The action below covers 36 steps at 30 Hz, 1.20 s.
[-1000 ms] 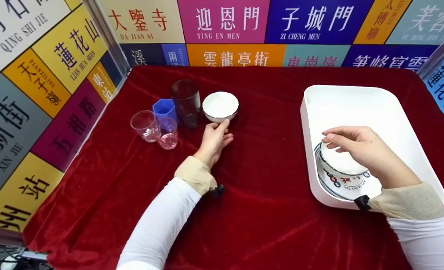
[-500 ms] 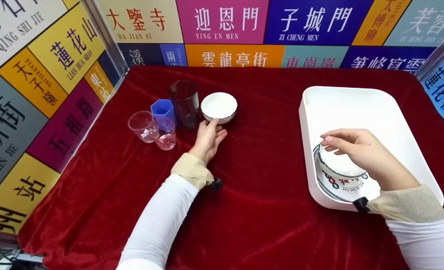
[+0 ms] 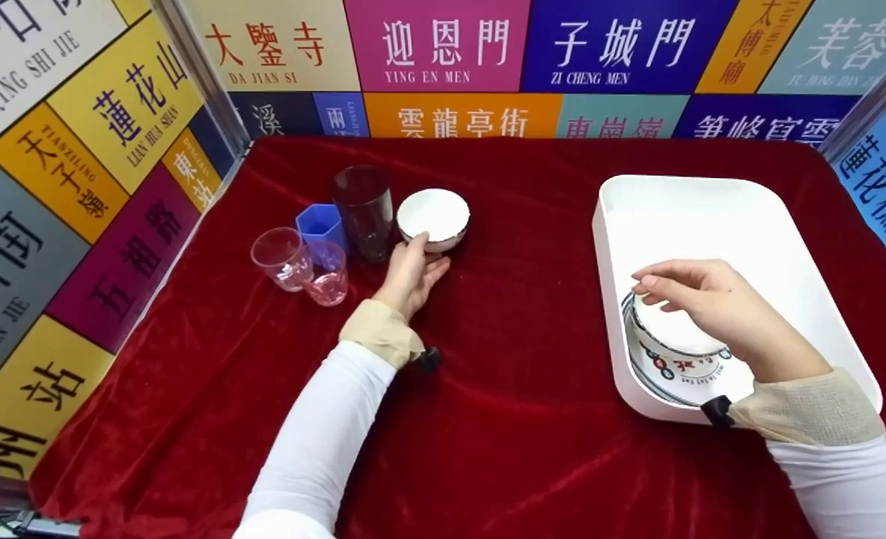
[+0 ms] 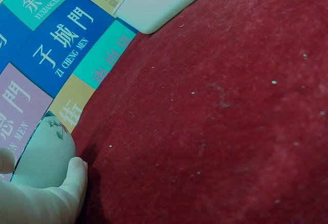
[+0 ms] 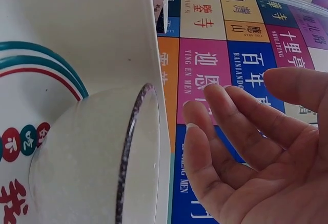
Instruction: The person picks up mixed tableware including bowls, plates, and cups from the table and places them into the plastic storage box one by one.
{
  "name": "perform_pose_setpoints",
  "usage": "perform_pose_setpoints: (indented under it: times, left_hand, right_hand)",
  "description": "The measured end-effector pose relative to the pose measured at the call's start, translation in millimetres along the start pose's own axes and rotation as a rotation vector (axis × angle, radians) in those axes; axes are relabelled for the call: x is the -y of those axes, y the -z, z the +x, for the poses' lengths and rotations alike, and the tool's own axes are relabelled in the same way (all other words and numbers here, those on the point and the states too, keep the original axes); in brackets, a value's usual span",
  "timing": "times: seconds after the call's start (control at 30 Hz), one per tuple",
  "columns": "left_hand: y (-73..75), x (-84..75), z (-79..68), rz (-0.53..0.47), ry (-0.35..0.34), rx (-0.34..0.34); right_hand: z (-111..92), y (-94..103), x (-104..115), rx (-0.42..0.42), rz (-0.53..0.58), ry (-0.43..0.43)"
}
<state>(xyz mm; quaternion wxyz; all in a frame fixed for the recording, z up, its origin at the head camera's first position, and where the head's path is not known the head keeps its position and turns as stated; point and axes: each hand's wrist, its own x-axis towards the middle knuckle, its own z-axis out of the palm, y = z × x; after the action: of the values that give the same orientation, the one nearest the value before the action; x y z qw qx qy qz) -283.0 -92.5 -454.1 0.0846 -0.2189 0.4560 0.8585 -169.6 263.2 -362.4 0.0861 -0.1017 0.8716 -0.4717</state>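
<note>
At the near rim of a small white bowl (image 3: 437,211) with a dark edge, my left hand (image 3: 410,275) grips, thumb over the rim and fingers low against the outside. The left wrist view has the bowl's outer wall (image 4: 46,155) between thumb and finger. My right hand (image 3: 712,303) hovers above another white bowl (image 3: 675,329) inside the white tray (image 3: 727,217). Its fingers are loosely bent and hold nothing. Under that bowl is a plate (image 5: 31,88) with green and red rings and red characters.
Left of the small bowl stand a tall dark glass (image 3: 364,213), a blue hexagonal cup (image 3: 317,219), a clear cup (image 3: 280,258) and a pinkish cup (image 3: 329,284), grouped closely. Red velvet cloth (image 3: 518,337) covers the table. Printed panels (image 3: 443,45) stand behind it.
My left hand has shifted left along the near rim of the small bowl, and its thumb has come over the edge. My right hand has stayed nearly still above the tray.
</note>
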Motion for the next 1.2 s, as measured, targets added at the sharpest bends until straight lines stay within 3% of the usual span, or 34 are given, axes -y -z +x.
perform_pose_setpoints:
  times: [0.6,1.2]
  left_hand:
    - [0.2,-5.0,7.9,-0.070,-0.022,0.016]
    - [5.1,-1.7,4.2,-0.088,-0.051,0.020]
  right_hand:
    - [2.2,-9.4,8.3,0.018,0.016,0.025]
    - [1.4,-14.3,8.3,0.010,0.050,0.043]
